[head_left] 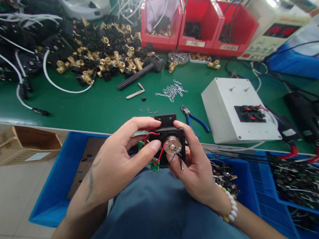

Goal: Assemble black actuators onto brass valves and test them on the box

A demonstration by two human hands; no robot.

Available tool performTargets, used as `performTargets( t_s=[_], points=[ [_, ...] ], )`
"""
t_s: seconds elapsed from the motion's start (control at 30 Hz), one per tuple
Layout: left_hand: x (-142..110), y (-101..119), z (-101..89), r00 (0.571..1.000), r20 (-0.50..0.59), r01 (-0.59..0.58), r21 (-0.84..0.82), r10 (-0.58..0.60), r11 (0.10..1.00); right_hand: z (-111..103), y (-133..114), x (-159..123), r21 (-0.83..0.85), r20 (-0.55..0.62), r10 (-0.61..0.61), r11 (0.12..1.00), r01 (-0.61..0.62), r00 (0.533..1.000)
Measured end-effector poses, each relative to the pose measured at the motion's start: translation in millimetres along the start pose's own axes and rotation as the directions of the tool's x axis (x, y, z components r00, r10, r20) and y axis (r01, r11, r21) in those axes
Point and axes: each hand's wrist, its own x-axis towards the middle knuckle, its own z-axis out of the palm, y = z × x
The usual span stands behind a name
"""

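My left hand (124,149) and right hand (194,162), grip closed on one black motor unit (172,146), near edge of table (101,107), pliers (187,113) right, hammer (140,74) farther off.

The black rectangular plastic housing (162,136) looks matt; the round silver metal motor (173,146) in it is smooth and shiny. At far left, brass-coloured metal fittings (117,60) gleam. The far red open-fronted plastic bins (179,42) look glossy, the flat green tabletop (106,107) smooth, the near blue cloth (155,205) matt.
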Motion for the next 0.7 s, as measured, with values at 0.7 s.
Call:
performTargets(
  t_s=[0.7],
  points=[
    [21,-15,4.6,0.881,-0.203,0.225,-0.616,-0.428,0.755,-49,-2,-1,-0.125,0.031,0.092,0.988,-0.088,0.995]
  ],
)
